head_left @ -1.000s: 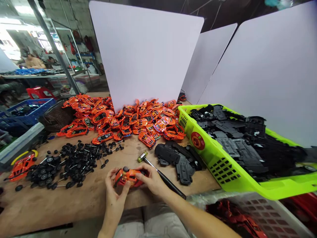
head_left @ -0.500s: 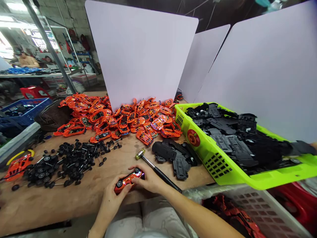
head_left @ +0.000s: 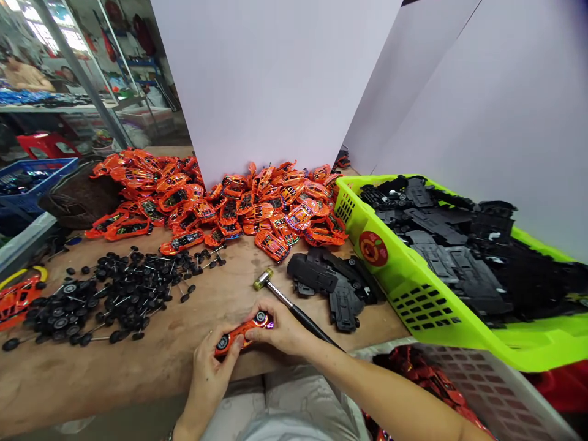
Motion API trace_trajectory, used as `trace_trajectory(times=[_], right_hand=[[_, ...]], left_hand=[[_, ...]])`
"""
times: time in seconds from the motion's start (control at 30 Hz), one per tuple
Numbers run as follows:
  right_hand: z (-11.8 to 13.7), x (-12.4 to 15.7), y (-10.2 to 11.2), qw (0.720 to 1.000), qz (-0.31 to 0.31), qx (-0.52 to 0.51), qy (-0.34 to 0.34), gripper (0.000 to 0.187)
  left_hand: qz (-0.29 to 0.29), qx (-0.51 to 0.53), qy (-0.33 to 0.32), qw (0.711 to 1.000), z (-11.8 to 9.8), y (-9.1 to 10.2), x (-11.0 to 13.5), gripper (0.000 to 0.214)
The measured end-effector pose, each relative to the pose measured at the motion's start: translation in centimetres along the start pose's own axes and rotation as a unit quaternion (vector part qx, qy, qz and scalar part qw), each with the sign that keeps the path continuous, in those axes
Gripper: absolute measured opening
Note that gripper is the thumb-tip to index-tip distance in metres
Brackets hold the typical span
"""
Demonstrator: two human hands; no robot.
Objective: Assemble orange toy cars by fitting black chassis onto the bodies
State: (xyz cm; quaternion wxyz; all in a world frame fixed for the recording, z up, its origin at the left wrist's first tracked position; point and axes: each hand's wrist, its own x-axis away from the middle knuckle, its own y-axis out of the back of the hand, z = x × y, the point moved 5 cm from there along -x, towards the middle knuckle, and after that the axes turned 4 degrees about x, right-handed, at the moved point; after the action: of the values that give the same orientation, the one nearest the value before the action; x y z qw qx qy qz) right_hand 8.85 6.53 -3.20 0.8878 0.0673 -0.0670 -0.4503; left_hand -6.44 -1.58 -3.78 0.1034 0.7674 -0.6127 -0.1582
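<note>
Between my two hands is an orange toy car (head_left: pixel 242 334), tipped on its side with two black wheels showing. The fingers of my left hand (head_left: pixel 212 361) close round its left end. My right hand (head_left: pixel 274 324) grips the other end, thumb pressed on the car's side. A small hammer (head_left: pixel 282 296) with a yellowish head and black handle lies just beyond my right hand. Several black car bases (head_left: pixel 328 285) rest past the hammer. To the left, wheels on metal axles (head_left: pixel 133 291) are heaped on the wooden table (head_left: pixel 151 373).
A pile of orange car bodies (head_left: pixel 271 208) lies against a white partition (head_left: pixel 285 86). The lime-green basket (head_left: pixel 413 300) at right holds many black bases. Below it, a white crate (head_left: pixel 500 373) contains red bodies. Another person (head_left: pixel 27 75) sits far left, behind a blue crate (head_left: pixel 32 196).
My view has tilted down and come slightly closer to the table. Both hands keep their grip on the toy car, which has turned only slightly.
</note>
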Motion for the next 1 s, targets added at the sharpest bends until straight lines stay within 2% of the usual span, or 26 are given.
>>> trace_trajectory(times=[0.17, 0.23, 0.3, 0.37, 0.43, 0.5, 0.63, 0.7, 0.77, 0.9, 1.0], right_hand=[[0.3, -0.1, 0.3, 0.999, -0.017, 0.025, 0.027, 0.033], [0.6, 0.1, 0.3, 0.998, 0.002, 0.014, 0.055, 0.038], [1.3, 0.5, 0.6, 0.996, 0.016, -0.018, 0.089, 0.044], [2.4, 0.9, 1.1, 0.993, 0.001, -0.013, 0.115, 0.038], [4.2, 1.4, 1.7, 0.989, -0.027, 0.062, 0.135, 0.023], [6.4, 2.0, 1.8, 0.97, -0.035, 0.177, 0.161, 0.017], [10.0, 2.5, 0.8, 0.91, -0.01, 0.362, 0.202, 0.022], [10.8, 2.2, 0.0, 0.885, 0.008, 0.417, 0.207, 0.021], [11.0, 1.6, -0.8, 0.867, 0.031, 0.456, 0.198, 0.02], [11.1, 0.0, -2.1, 0.834, 0.084, 0.511, 0.19, 0.022], [11.5, -0.7, -2.8, 0.834, 0.105, 0.499, 0.213, 0.024]], left_hand=[[-0.004, 0.006, -0.008, 1.0, -0.2, 0.2, -0.3, 0.022], [-0.005, 0.031, 0.008, 0.999, 0.2, 0.4, -0.5, 0.024], [-0.03, 0.079, 0.035, 0.996, 0.8, 0.8, -0.6, 0.027], [-0.048, 0.135, 0.053, 0.988, 1.1, 1.0, -0.6, 0.03], [-0.039, 0.152, 0.042, 0.987, 0.5, 1.1, -0.5, 0.031], [-0.025, 0.117, -0.002, 0.993, -1.2, 1.4, -0.5, 0.031], [-0.006, 0.005, -0.099, 0.995, -5.7, 2.3, -0.9, 0.046], [0.004, -0.038, -0.118, 0.992, -7.1, 2.6, -1.2, 0.036], [-0.005, -0.067, -0.128, 0.989, -7.5, 3.0, -1.3, 0.024], [-0.048, -0.085, -0.141, 0.985, -7.0, 3.9, -1.2, 0.025], [-0.066, -0.085, -0.137, 0.985, -6.4, 4.5, -0.9, 0.026]])
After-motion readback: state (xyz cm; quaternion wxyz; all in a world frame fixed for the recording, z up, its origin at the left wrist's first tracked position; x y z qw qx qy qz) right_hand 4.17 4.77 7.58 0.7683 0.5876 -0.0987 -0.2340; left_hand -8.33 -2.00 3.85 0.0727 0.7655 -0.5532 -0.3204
